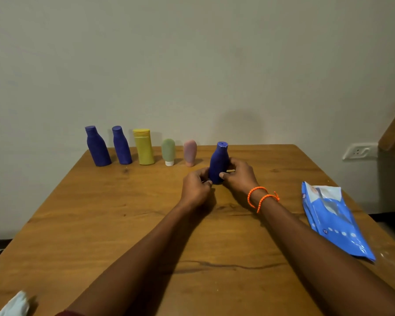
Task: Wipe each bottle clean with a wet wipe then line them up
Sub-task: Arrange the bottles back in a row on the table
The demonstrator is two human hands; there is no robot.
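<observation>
**Both hands on a blue bottle at the end of the row**

Just right of the frame's centre, a dark blue plastic bottle with a narrow neck and flat cap [219, 163] stands upright on the brown wooden table [100, 224]. The right hand [238, 175] grasps it from the right, thumb across the lower front and fingers curled behind. The left hand [195, 189] sits at the bottle's lower left with its fingers curled in, fingertips against the base; whether it pinches a wipe there cannot be told.

To the left of the held bottle, along the far edge of the table, five more containers stand in a line, well spaced from one another. From the left of the frame: a tall dark blue bottle [97, 147], a second dark blue bottle of the same shape [122, 145], a yellow flat-sided bottle with a yellow cap [143, 147], a small pale green tube standing on its white cap [168, 152], and a small pink tube standing on its cap [189, 152]. The held bottle is just right of the pink tube and slightly nearer the camera.

At the right of the frame a blue and white soft plastic pack of wipes [333, 221] lies flat on the table. At the lower left corner, a crumpled white wipe [15, 305] rests at the table's edge. An orange beaded cord [261, 197] circles the right wrist.
</observation>
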